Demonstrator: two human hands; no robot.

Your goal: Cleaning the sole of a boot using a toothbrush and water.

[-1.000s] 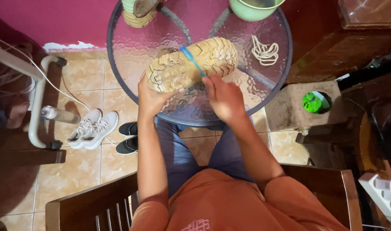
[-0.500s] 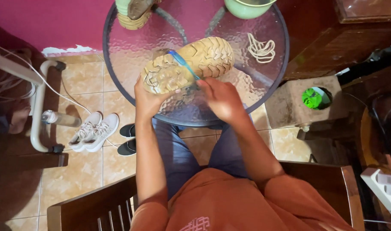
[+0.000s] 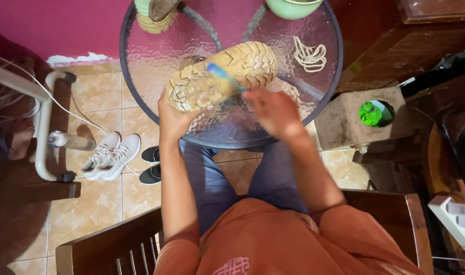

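Both hands closed, left hand (image 3: 177, 118) gripping shoe (image 3: 221, 75), right hand (image 3: 273, 111) brush (image 3: 223, 77)

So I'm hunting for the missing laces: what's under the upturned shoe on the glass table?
The shoe lies sole-up on the glass table, left hand gripping its heel end. Whatever lies directly beneath it is covered. A coil of pale laces lies beside it.

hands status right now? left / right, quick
Left hand: closed on the heel end of the upturned shoe, holding it sole-up on the glass table.
Right hand: closed on a blue brush laid across the sole; motion-blurred.
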